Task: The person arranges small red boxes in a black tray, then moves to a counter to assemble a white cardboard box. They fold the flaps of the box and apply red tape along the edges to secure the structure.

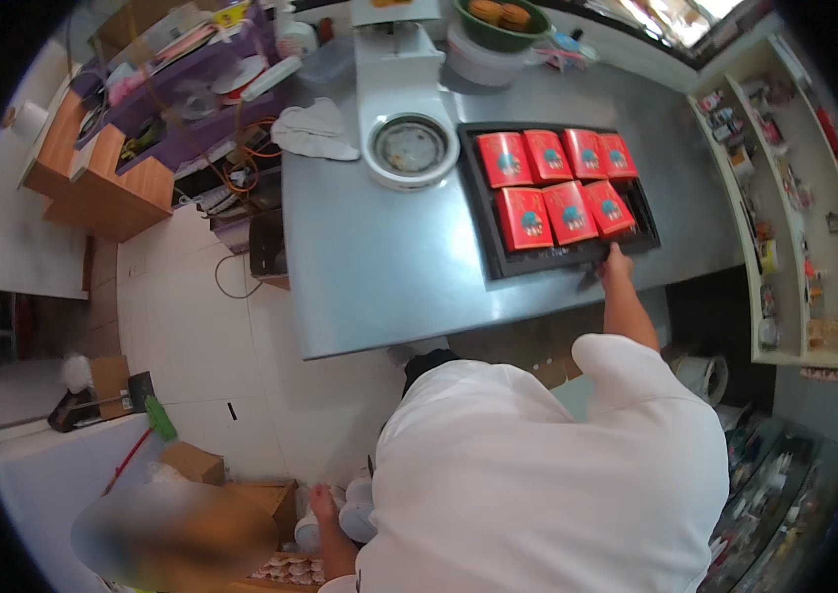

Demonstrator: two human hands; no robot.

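A black tray (528, 265) lies on the metal table, holding several red packets (568, 211) with a blue-green design, set in two rows. Its front right part has a bare gap. My right hand (617, 263) grips the tray's near rim close to this gap, its arm stretched forward from a white sleeve. Low on the left, my left hand (321, 502) hangs beside white round containers (358, 509), well away from the table. Its fingers are too small to make out clearly.
On the table (379, 287) stand a white scale-like machine (409, 150), a white cloth (315, 129) and a green bowl (503, 20). Shelves (785, 198) line the right wall. Left are wooden boxes (108, 188) and purple bins (167, 99); below, a cardboard box (192, 462) and a blurred shape.
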